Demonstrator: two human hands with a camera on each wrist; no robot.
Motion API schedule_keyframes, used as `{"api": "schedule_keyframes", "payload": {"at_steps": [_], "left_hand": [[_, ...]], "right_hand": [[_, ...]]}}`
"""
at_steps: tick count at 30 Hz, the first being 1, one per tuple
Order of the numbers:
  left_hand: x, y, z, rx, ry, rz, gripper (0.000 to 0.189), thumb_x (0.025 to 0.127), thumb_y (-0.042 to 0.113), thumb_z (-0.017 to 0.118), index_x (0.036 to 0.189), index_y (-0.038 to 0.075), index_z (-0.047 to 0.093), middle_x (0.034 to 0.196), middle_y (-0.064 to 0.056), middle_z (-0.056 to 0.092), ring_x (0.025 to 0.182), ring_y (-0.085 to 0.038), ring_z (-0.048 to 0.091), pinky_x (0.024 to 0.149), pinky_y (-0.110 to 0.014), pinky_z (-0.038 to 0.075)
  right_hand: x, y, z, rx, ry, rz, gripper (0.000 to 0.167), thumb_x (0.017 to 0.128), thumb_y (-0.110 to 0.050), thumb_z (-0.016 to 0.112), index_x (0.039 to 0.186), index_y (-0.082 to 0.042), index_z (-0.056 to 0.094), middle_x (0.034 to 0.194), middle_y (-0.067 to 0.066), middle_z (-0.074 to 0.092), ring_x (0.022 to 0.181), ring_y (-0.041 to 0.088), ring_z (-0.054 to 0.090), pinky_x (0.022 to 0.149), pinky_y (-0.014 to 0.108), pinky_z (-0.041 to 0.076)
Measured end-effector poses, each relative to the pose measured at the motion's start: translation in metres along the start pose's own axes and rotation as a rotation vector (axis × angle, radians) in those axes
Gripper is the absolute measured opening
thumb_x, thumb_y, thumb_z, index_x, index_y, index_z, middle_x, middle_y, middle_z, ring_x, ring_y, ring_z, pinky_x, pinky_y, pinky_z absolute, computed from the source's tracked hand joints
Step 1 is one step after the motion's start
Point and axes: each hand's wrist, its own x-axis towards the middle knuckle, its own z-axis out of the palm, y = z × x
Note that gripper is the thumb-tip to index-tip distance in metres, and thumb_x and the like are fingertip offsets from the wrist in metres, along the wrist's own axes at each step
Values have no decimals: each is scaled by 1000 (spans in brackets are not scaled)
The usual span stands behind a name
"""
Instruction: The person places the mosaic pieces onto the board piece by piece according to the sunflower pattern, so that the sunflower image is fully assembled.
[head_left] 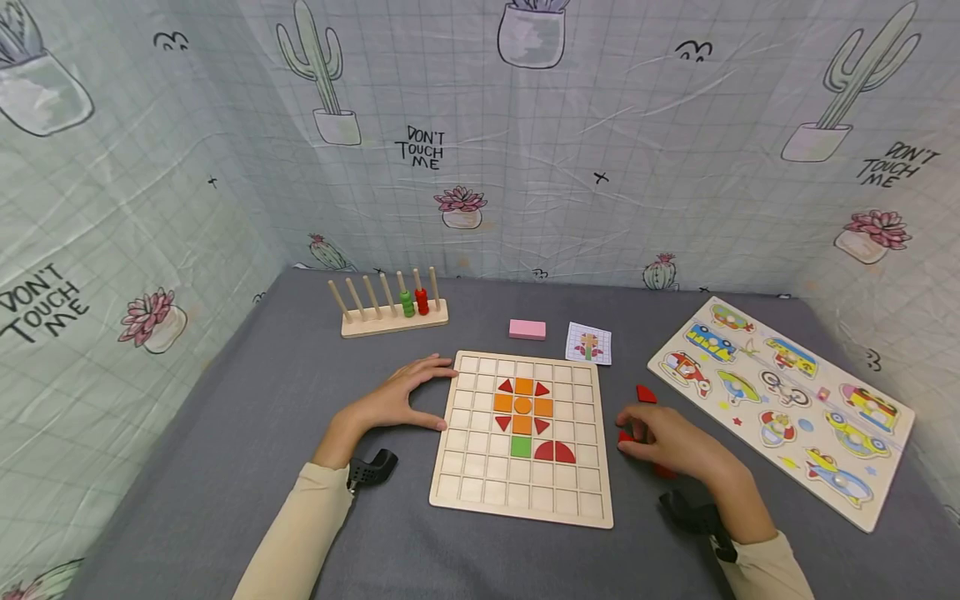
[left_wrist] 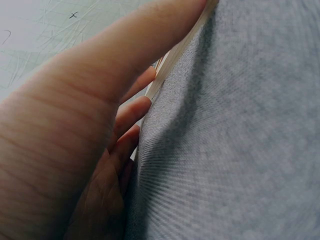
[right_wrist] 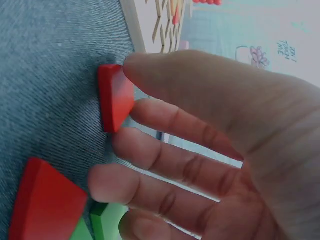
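A square wooden grid board point(head_left: 465, 487) lies on the grey cloth, bearing orange squares, an orange circle point(head_left: 522, 406), small red triangles, a green square point(head_left: 521, 447) and two red quarter-circles point(head_left: 565, 452). Along its left edge rests my left hand point(head_left: 393, 398), thumb and fingers spread and touching the rim point(left_wrist: 172, 60). To the right of the board, my right hand point(head_left: 667, 437) pinches a flat red piece point(right_wrist: 116, 97) between thumb and forefinger, at the cloth. Another red piece point(right_wrist: 47, 202) and green pieces point(right_wrist: 106, 220) lie beside the fingers, partly hidden.
Behind the board lie a pink block point(head_left: 527, 330) and a pattern card point(head_left: 588, 344). A peg stand point(head_left: 393, 321) with green and red beads is at the back left. A vehicle puzzle board point(head_left: 780, 408) lies right. One red quarter-circle point(head_left: 646, 394) sits above the right hand.
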Motion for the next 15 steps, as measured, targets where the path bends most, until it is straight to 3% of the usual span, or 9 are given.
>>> {"api": "schedule_keyframes", "payload": {"at_steps": [5, 9, 12, 15], "left_hand": [[0, -1, 0, -5, 2, 6, 81, 76, 40, 84, 145, 21, 48, 158, -8, 30, 149, -33, 14, 114, -64, 13], [0, -1, 0, -7, 6, 22, 80, 76, 39, 84, 145, 20, 48, 158, -9, 30, 149, -34, 15, 113, -64, 12], [1, -1, 0, -7, 6, 21, 80, 77, 38, 84, 145, 20, 47, 158, -9, 30, 149, -33, 15, 114, -64, 12], [1, -1, 0, -7, 1, 10, 80, 76, 37, 84, 146, 21, 47, 158, -7, 30, 149, -31, 14, 114, -62, 11]], "right_hand": [[-2, 0, -2, 5, -9, 9, 23, 86, -2, 69, 109, -1, 65, 93, 1, 61, 71, 5, 47, 60, 24, 44], [-3, 1, -5, -37, -27, -67, 31, 78, 9, 70, 106, -4, 66, 105, 6, 62, 81, 13, 53, 68, 29, 48], [-2, 3, -5, -75, -27, -98, 28, 77, 6, 76, 100, -7, 67, 103, 4, 62, 86, 17, 55, 73, 32, 51], [-1, 3, -4, -78, -20, -73, 24, 78, -1, 79, 98, -8, 68, 98, 0, 62, 79, 13, 53, 68, 28, 49]]}}
